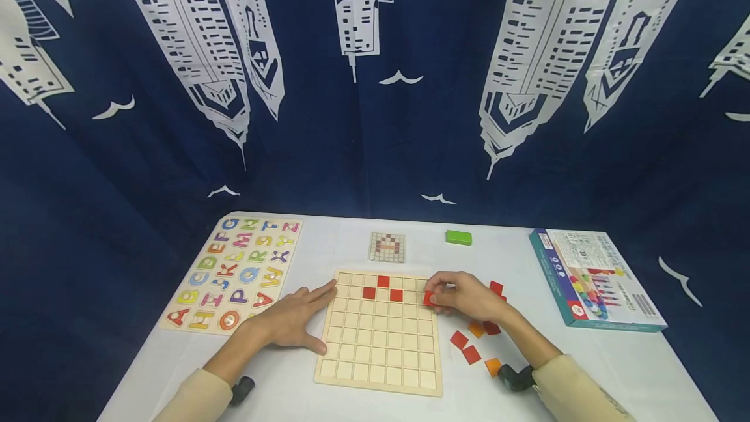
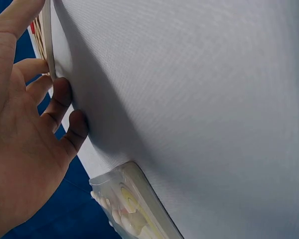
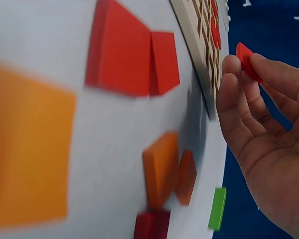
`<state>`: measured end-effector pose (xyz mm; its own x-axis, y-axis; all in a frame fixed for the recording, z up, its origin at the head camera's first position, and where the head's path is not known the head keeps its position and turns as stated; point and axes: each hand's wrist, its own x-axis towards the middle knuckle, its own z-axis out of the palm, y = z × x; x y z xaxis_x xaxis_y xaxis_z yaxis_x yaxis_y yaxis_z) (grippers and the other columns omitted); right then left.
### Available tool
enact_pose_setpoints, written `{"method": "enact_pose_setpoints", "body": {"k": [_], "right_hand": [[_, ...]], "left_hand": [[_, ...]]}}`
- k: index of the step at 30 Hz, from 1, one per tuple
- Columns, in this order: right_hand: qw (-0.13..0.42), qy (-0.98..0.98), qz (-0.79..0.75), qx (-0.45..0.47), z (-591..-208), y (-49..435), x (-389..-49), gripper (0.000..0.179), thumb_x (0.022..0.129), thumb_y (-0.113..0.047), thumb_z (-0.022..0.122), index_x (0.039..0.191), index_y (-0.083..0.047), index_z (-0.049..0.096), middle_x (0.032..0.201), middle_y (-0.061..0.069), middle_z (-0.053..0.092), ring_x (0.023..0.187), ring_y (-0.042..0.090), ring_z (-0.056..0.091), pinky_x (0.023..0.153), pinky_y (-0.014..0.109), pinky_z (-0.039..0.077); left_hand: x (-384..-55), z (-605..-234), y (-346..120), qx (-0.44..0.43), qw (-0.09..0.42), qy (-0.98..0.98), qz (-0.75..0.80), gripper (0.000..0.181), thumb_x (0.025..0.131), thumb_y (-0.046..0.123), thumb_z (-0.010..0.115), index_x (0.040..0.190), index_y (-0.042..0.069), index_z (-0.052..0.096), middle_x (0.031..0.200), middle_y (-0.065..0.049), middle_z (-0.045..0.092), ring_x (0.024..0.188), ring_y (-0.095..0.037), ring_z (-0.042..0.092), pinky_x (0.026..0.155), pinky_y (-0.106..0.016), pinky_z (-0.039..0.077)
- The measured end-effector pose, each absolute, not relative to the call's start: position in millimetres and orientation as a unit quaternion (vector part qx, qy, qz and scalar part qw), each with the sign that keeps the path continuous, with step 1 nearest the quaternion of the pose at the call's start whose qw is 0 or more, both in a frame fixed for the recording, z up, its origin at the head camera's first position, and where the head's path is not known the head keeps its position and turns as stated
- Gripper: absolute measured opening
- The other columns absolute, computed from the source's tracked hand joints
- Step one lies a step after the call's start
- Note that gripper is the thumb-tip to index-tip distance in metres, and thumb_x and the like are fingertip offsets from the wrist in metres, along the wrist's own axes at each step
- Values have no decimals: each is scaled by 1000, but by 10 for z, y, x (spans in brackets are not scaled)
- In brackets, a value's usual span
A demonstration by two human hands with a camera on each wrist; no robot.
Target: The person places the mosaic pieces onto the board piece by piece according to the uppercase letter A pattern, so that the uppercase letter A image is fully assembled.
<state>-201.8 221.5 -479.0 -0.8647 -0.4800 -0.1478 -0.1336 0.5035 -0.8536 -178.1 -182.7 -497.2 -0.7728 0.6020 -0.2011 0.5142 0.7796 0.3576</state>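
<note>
A wooden grid board (image 1: pixel 377 345) lies on the white table, with 3 red square tiles set in cells near its far edge, one of them a red tile (image 1: pixel 383 281) in the top row. My left hand (image 1: pixel 288 319) rests at the board's left edge, fingers and thumb extended against its side; the left wrist view shows its fingertips (image 2: pixel 62 92) along that edge. Over the board's right edge, my right hand (image 1: pixel 463 295) pinches a red tile (image 3: pixel 245 60) between thumb and fingers.
Loose red tiles (image 1: pixel 471 354) and orange tiles (image 1: pixel 493 366) lie right of the board. Behind it are a small pattern card (image 1: pixel 387 247) and a green block (image 1: pixel 459 238). An alphabet board (image 1: pixel 196 279) lies at left, a teal-edged box (image 1: pixel 597 279) at right.
</note>
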Motion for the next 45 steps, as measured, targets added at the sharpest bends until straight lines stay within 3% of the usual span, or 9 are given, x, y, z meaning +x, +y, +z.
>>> {"method": "enact_pose_setpoints", "body": {"k": [21,30,38,45], "right_hand": [[188,822,-490,-221,-4766,1761,-2092,15,96,-12,68,110,-12,71,93,6,66,84,25,73,78,34,60],[165,837,-457,-250,-4742,1567,-2117,13,95,-15,69,108,-16,72,92,-1,65,82,18,66,77,24,54],[153,839,-446,-271,-4746,1396,-2149,16,94,-12,70,108,-18,73,95,-6,69,86,12,63,79,26,52],[159,834,-454,-270,-4793,1269,-2161,17,93,-10,69,106,-19,74,90,-4,67,74,14,63,70,26,54]], "left_hand": [[-1797,-4968,-1837,304,151,930,139,118,69,77,71,161,20,24,170,6,10,143,-46,35,113,-57,36],[-1806,-4954,-1831,302,151,931,138,118,69,76,71,162,20,24,170,6,10,143,-47,34,114,-58,35],[-1791,-4959,-1830,302,149,932,135,118,69,76,71,161,20,25,170,6,11,141,-44,38,110,-55,40],[-1785,-4956,-1821,303,154,930,140,117,70,76,71,161,20,24,170,5,10,142,-49,34,112,-60,36]]}}
